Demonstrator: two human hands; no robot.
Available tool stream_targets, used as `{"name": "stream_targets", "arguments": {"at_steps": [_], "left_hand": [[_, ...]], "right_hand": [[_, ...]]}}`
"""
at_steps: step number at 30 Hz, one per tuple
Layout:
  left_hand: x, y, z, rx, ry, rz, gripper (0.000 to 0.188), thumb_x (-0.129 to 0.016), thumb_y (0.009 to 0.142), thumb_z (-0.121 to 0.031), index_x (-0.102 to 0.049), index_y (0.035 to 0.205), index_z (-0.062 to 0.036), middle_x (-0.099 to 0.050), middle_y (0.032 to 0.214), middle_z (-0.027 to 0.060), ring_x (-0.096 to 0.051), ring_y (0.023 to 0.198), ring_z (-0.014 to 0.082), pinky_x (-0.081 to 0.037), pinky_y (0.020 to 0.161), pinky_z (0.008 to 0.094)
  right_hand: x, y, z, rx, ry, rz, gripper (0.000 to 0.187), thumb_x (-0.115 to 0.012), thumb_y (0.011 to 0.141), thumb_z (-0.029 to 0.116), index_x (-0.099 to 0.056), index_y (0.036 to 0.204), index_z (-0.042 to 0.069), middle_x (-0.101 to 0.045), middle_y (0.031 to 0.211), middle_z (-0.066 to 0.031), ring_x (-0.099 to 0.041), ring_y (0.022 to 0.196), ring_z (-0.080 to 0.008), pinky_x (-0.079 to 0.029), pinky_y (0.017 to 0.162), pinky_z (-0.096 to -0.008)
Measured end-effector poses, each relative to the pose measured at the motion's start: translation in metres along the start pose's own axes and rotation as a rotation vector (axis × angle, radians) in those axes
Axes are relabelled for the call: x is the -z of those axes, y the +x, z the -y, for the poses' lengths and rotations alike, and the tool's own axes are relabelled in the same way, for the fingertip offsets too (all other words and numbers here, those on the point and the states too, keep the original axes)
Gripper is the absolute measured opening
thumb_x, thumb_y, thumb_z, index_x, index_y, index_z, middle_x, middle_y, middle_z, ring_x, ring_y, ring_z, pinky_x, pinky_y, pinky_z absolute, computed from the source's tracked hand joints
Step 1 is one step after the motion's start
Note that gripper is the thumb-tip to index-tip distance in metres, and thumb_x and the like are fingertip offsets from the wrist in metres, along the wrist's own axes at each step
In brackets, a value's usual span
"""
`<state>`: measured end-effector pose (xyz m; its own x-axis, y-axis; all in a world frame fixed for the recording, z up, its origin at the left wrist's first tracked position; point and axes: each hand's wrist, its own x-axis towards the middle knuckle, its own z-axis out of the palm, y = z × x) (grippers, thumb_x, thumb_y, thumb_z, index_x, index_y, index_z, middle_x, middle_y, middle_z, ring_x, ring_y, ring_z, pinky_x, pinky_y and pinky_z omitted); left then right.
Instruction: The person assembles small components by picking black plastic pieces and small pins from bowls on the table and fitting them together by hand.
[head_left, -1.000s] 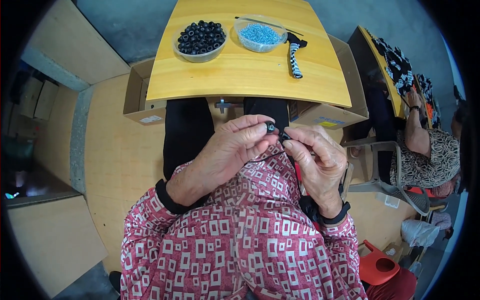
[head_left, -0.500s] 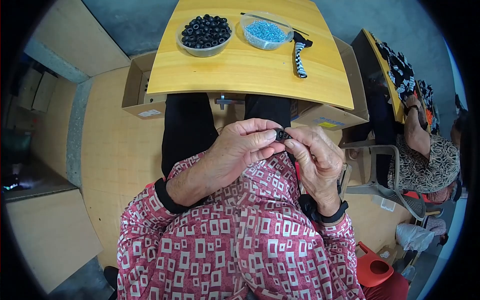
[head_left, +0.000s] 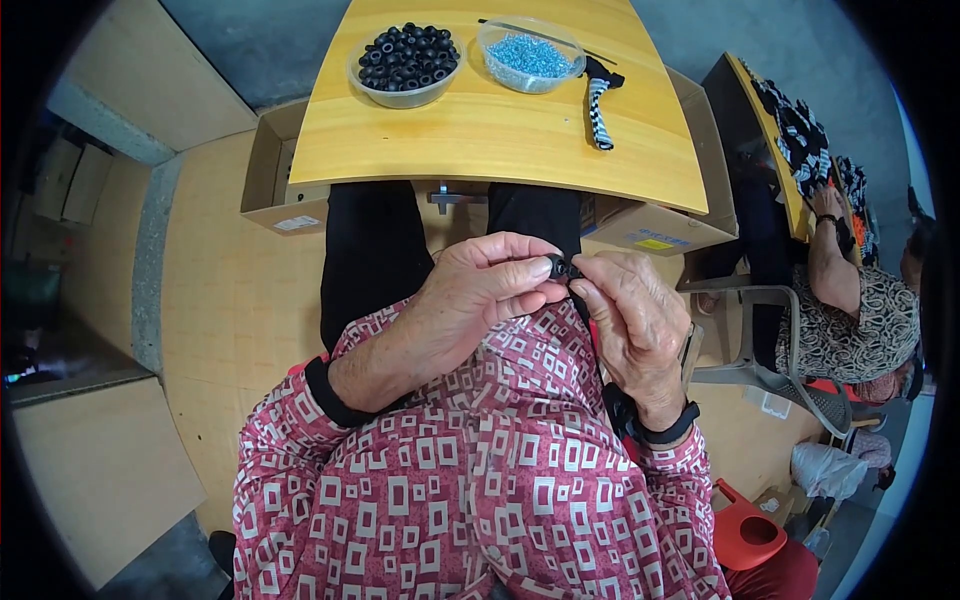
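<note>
Above my lap, my left hand (head_left: 497,282) is closed, its thumb and fingers pinching a small black bead (head_left: 558,266) with a wide hole. Close against it, my right hand (head_left: 636,310) pinches a small dark piece (head_left: 573,271) at the bead's right side. A dark strip (head_left: 581,306) shows below the right fingertips. Whether that piece is cord or cloth is too small to tell. On the table ahead, a clear round tub (head_left: 405,98) holds many similar black beads.
A second clear tub (head_left: 530,86) of blue beads stands on the yellow table (head_left: 470,150). Right of it lies a black-and-white striped cloth strip (head_left: 600,115). Cardboard boxes (head_left: 285,190) flank the table. At right, another person (head_left: 850,320) works at a table beside a grey chair (head_left: 745,330).
The right hand has shifted slightly right, and the dark piece it pinches sits a little differently at the bead. The left hand keeps its grip. The whole view has moved very slightly.
</note>
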<state>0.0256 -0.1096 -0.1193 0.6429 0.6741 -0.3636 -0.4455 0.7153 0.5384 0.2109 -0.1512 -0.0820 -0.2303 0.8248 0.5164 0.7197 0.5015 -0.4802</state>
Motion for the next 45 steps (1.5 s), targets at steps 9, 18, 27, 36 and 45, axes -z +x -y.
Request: {"name": "stream_targets", "arguments": {"at_steps": [9, 18, 27, 36, 45], "left_hand": [[0.003, 0.005, 0.004, -0.011, 0.01, -0.01, 0.023, -0.059, 0.093, -0.009, -0.059, 0.114, 0.0012, -0.065, 0.1, 0.0089, -0.067, 0.09, 0.0139, -0.055, 0.081, 0.0209], [0.011, 0.007, 0.009, -0.049, 0.09, -0.021, 0.021, -0.061, 0.092, -0.009, -0.061, 0.112, -0.0001, -0.066, 0.098, 0.007, -0.066, 0.088, 0.0125, -0.055, 0.08, 0.0207], [0.012, 0.013, 0.009, -0.014, 0.048, -0.016, 0.022, -0.06, 0.093, -0.009, -0.061, 0.112, 0.0, -0.066, 0.1, 0.0086, -0.067, 0.09, 0.0146, -0.056, 0.082, 0.0221], [0.014, 0.017, 0.011, -0.051, 0.084, -0.027, 0.021, -0.061, 0.092, -0.008, -0.061, 0.112, 0.0006, -0.065, 0.101, 0.0099, -0.067, 0.09, 0.0157, -0.056, 0.084, 0.0229], [0.018, 0.016, 0.015, -0.12, 0.21, -0.025, 0.02, -0.063, 0.091, -0.007, -0.063, 0.109, 0.0014, -0.067, 0.096, 0.0096, -0.067, 0.085, 0.0134, -0.056, 0.078, 0.0228]], "right_hand": [[-0.006, -0.005, -0.005, 0.024, -0.042, 0.031, 0.023, -0.072, 0.076, 0.001, -0.064, 0.097, -0.002, -0.063, 0.084, -0.0138, -0.065, 0.072, -0.0256, -0.052, 0.059, -0.0314], [-0.013, -0.01, -0.007, 0.0, 0.005, 0.034, 0.022, -0.072, 0.076, 0.0, -0.064, 0.096, -0.001, -0.064, 0.084, -0.0134, -0.066, 0.073, -0.0253, -0.053, 0.06, -0.0318], [-0.013, -0.011, -0.017, -0.163, 0.189, 0.051, 0.014, -0.071, 0.079, 0.002, -0.067, 0.093, 0.001, -0.066, 0.083, -0.0113, -0.066, 0.073, -0.0232, -0.052, 0.059, -0.0289], [-0.019, -0.015, -0.023, -0.11, 0.135, 0.03, 0.018, -0.073, 0.077, 0.002, -0.067, 0.093, 0.001, -0.066, 0.082, -0.0117, -0.067, 0.073, -0.023, -0.053, 0.06, -0.0293], [-0.025, -0.017, -0.017, 0.0, 0.024, -0.021, 0.02, -0.074, 0.075, 0.001, -0.065, 0.093, -0.002, -0.065, 0.082, -0.0122, -0.067, 0.074, -0.0246, -0.054, 0.061, -0.031]]}}
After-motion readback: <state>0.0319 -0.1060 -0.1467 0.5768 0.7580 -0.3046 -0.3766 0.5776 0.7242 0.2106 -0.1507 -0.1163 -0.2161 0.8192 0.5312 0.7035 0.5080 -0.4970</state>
